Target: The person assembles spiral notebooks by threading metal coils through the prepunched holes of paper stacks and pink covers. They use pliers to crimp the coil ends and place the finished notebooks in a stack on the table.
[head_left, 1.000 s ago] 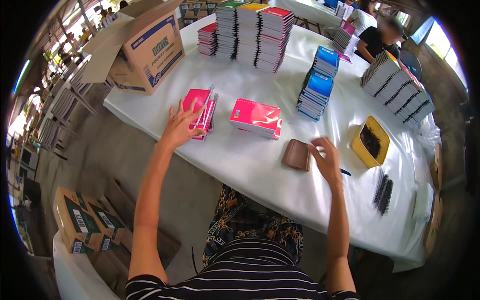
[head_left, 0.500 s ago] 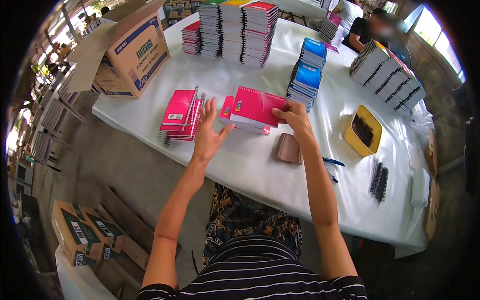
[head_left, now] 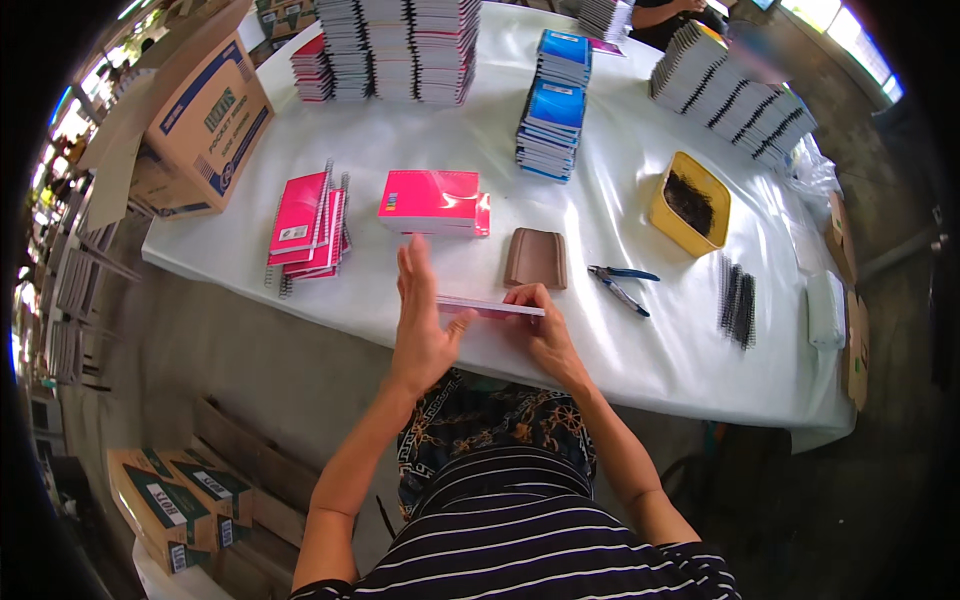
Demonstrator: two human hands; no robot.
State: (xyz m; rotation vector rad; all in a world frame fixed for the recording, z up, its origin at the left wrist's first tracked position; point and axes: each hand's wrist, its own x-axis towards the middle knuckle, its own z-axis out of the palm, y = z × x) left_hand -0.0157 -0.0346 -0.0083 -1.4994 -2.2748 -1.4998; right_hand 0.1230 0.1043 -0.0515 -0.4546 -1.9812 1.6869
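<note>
A thin pink-covered memo pad (head_left: 488, 307) is held edge-up above the table's near edge. My right hand (head_left: 543, 330) pinches its right end. My left hand (head_left: 422, 325) stands upright at its left end, fingers stretched out, with the thumb touching the pad. Just beyond lies a stack of pink pads (head_left: 432, 200) with punched holes and no coil visible. To its left are several pink wire-bound notebooks (head_left: 302, 225). A brown block with a hollowed face (head_left: 536, 260) rests beyond my right hand, and blue-handled cutting pliers (head_left: 625, 285) lie right of it.
A yellow tub (head_left: 677, 235) holds dark scraps; black coils (head_left: 737, 305) lie near it. Blue notebooks (head_left: 552, 125), tall notebook stacks (head_left: 395, 55) and more stacks (head_left: 735, 100) stand farther back. An open carton (head_left: 210, 125) is at the left edge. Another person (head_left: 665, 15) sits across the table.
My right hand has come toward me with a thin pad taken off the pink stack, now tilted edge-up. The left hand has moved nearer to meet its end. The view has shifted.
</note>
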